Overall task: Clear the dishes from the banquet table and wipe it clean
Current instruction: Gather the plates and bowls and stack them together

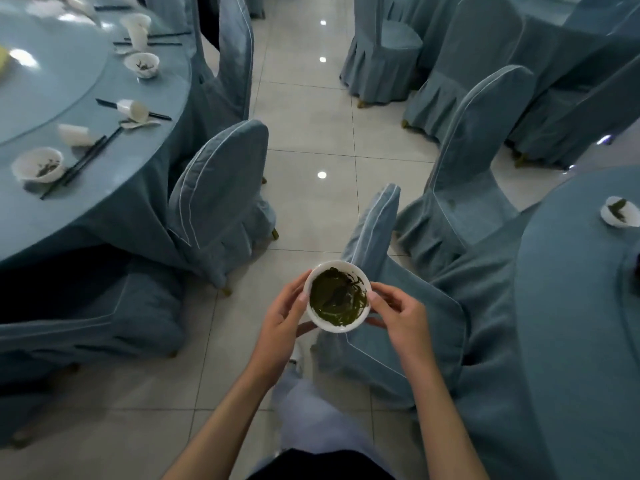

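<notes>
A white bowl (pixel 337 296) filled with dark green leftovers is held over the tiled aisle between two tables. My left hand (pixel 282 320) grips its left side and my right hand (pixel 398 313) grips its right side, fingers curled under the rim. The round banquet table (pixel 114 188) at the left carries a white bowl with scraps (pixel 38 165), another bowl (pixel 142 64), tipped white cups (pixel 133 110), a cup lying flat (pixel 74 134), an upright cup (pixel 138 29) and black chopsticks (pixel 83 162). A second table (pixel 575 306) at the right bears a small bowl (pixel 620 212).
Chairs in blue covers (pixel 218 192) ring both tables; one chair (pixel 377 289) stands right beside the held bowl. More covered chairs (pixel 478 161) line the far right. The glossy tiled aisle (pixel 311 133) runs ahead. A glass turntable (pixel 41 81) tops the left table.
</notes>
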Motion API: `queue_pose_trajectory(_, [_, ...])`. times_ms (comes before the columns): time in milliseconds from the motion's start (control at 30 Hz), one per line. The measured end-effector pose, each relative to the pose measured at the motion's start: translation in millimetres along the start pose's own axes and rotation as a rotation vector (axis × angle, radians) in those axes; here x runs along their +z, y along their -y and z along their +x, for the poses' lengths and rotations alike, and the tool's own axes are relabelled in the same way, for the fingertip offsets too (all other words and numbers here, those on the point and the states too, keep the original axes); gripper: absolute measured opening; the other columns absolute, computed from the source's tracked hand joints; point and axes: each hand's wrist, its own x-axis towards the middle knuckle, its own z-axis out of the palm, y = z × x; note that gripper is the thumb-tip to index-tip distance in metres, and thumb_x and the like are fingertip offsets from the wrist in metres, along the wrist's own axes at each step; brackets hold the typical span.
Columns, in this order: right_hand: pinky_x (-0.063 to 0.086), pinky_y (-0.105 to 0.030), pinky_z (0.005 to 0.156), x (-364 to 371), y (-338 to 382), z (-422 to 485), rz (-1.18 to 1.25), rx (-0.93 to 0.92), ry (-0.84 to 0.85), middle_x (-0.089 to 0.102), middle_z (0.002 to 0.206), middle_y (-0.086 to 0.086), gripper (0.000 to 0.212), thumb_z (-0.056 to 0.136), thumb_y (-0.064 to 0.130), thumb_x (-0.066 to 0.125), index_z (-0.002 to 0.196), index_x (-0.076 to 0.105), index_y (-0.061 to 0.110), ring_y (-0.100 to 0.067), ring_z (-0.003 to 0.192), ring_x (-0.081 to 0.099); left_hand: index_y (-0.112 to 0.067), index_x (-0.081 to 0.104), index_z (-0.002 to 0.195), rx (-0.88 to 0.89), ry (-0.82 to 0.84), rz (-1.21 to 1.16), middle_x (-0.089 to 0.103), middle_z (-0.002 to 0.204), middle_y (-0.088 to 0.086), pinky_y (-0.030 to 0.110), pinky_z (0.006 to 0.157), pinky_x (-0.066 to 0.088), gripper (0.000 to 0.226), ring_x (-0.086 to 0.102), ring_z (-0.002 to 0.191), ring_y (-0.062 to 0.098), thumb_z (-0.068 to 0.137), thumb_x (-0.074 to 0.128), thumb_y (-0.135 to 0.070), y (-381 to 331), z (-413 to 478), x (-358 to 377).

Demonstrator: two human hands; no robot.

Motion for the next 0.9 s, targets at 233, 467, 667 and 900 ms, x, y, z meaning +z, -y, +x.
queue_pose_trajectory(233, [0.063,-0.029,0.07,55,42,109,0.095,0.004,-0.086,0.079,0.09,-0.001,0.009,0.093,0.024,0.074,0.097,0.077,0.016,-0.019,0.084,0.076,-0.03,0.052,0.148,0.001,0.059,0.04,0.063,0.14,-0.008,0.047,0.097,0.06,0.042,0.061,0.13,0.018,0.108,0.052,-0.015,-45,120,-34])
queue_pose_trajectory(467, [0.063,-0.031,0.07,79,90,189,0.19,0.015,-0.217,0.077,0.084,-0.007,0.014,0.093,0.022,0.075,0.09,0.075,0.009,-0.024,0.079,0.075,-0.028,0.057,0.145,-0.022,0.119,0.025,0.064,0.14,-0.006,0.046,0.095,0.06,0.038,0.062,0.129,0.018,0.108,0.05,-0.019,-94,222,-34])
queue_pose_trajectory(667, [0.063,-0.03,0.067,100,107,257,0.162,0.025,-0.374,0.078,0.086,0.0,0.007,0.094,0.026,0.074,0.094,0.077,0.019,-0.017,0.079,0.076,-0.029,0.058,0.143,-0.026,0.215,0.102,0.067,0.135,-0.007,0.042,0.093,0.061,0.036,0.064,0.126,0.016,0.11,0.049,-0.02,-114,324,-32])
queue_pose_trajectory(900, [0.058,-0.019,0.063,111,146,340,0.073,0.055,-0.487,0.077,0.093,0.005,0.014,0.097,0.03,0.069,0.106,0.077,0.021,-0.008,0.081,0.075,-0.035,0.059,0.142,-0.082,0.362,0.155,0.066,0.133,-0.013,0.048,0.096,0.06,0.034,0.064,0.123,0.012,0.11,0.049,-0.027,-145,450,-19])
